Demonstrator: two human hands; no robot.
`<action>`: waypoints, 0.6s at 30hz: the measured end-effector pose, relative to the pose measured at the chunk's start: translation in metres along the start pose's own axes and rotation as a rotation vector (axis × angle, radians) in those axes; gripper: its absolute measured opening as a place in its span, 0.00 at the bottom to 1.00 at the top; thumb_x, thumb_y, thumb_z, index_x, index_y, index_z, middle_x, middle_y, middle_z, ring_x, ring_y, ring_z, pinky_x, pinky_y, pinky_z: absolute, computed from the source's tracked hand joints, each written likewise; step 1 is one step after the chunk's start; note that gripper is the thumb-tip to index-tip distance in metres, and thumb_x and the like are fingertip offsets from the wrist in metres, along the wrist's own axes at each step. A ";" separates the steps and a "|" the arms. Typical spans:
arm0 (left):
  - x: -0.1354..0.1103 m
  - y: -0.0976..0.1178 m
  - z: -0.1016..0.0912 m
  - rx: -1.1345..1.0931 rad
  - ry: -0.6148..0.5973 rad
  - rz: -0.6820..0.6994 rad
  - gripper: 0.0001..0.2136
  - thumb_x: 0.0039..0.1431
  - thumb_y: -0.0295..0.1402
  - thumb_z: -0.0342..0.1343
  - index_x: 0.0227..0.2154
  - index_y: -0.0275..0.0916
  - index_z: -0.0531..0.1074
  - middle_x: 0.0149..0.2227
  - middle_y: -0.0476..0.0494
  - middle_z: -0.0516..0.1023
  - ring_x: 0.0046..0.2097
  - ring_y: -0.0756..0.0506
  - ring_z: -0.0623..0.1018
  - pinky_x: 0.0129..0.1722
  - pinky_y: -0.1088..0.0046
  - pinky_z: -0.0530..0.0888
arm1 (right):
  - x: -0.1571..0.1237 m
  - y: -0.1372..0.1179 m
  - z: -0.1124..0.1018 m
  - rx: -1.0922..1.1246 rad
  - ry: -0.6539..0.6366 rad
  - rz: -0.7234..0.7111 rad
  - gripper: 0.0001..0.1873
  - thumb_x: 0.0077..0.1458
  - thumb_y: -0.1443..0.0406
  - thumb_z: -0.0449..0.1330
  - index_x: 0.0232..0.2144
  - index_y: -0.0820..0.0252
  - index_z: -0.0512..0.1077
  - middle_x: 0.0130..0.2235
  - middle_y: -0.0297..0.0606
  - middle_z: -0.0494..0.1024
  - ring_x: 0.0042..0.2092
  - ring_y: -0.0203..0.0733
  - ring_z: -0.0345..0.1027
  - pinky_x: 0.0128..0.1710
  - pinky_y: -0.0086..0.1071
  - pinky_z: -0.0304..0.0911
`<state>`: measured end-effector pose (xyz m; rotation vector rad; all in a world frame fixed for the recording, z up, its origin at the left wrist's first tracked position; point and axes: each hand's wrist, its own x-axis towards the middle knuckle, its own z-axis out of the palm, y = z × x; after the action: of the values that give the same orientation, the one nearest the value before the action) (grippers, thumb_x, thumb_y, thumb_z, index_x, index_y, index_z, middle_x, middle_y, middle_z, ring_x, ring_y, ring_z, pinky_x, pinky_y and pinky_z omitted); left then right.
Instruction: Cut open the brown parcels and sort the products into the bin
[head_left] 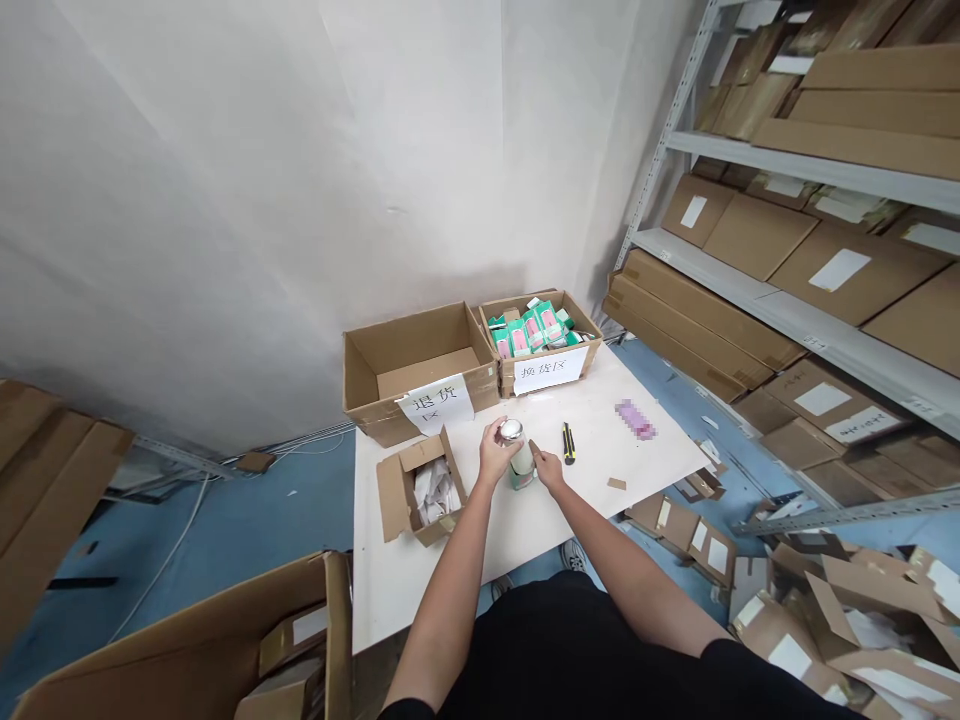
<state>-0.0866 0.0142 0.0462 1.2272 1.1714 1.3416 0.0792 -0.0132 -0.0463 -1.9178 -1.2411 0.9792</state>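
Observation:
A small jar (520,461) with a shiny silver lid and a green-white label stands on the white table (600,440). My left hand (495,452) is closed around the lid and upper side of the jar. My right hand (546,466) grips the jar's lower right side. Left of my hands an open small cardboard box (420,488) with white packing paper inside lies on the table. A yellow and black utility knife (568,442) lies just right of my right hand.
Two open cartons with paper labels stand at the table's far edge: an empty left carton (416,370) and a right carton (541,340) holding green and pink packs. A pink item (634,419) lies on the table. Shelving (787,320) with flat cartons fills the right; boxes litter the floor.

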 end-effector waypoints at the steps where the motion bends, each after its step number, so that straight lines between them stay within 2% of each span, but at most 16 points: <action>1: -0.002 -0.003 -0.001 0.006 -0.012 0.001 0.32 0.44 0.31 0.71 0.57 0.40 0.74 0.57 0.37 0.73 0.57 0.41 0.78 0.59 0.61 0.75 | -0.001 0.000 0.001 0.003 0.004 0.004 0.22 0.58 0.50 0.51 0.19 0.55 0.67 0.26 0.37 0.76 0.33 0.45 0.72 0.32 0.31 0.59; 7: -0.017 -0.024 -0.015 0.316 -0.127 0.091 0.32 0.46 0.27 0.68 0.58 0.44 0.75 0.56 0.41 0.77 0.58 0.40 0.77 0.62 0.58 0.72 | -0.008 0.001 0.007 0.114 -0.011 0.034 0.27 0.58 0.43 0.52 0.20 0.55 0.70 0.25 0.37 0.76 0.33 0.46 0.72 0.31 0.32 0.60; 12: -0.030 -0.049 -0.010 0.496 -0.215 -0.022 0.33 0.42 0.24 0.70 0.56 0.42 0.77 0.58 0.37 0.79 0.66 0.33 0.71 0.67 0.48 0.67 | -0.010 -0.003 0.007 0.106 0.021 0.058 0.27 0.58 0.43 0.51 0.19 0.55 0.70 0.23 0.37 0.76 0.33 0.46 0.73 0.32 0.32 0.62; 15: -0.035 -0.060 -0.003 0.530 -0.274 -0.043 0.27 0.42 0.26 0.70 0.50 0.41 0.80 0.58 0.35 0.79 0.71 0.31 0.65 0.70 0.45 0.63 | -0.013 -0.005 0.004 0.063 0.054 0.055 0.27 0.58 0.45 0.51 0.18 0.55 0.71 0.25 0.37 0.78 0.34 0.46 0.74 0.35 0.33 0.64; 18: -0.039 -0.066 -0.004 0.536 -0.288 -0.040 0.23 0.44 0.29 0.70 0.46 0.42 0.80 0.59 0.35 0.78 0.71 0.32 0.65 0.71 0.45 0.61 | -0.018 -0.005 0.002 0.037 0.046 0.058 0.26 0.59 0.47 0.51 0.19 0.54 0.72 0.26 0.37 0.79 0.36 0.48 0.75 0.39 0.35 0.67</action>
<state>-0.0864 -0.0181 -0.0236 1.6987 1.3782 0.8006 0.0705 -0.0276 -0.0384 -1.9459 -1.1394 0.9748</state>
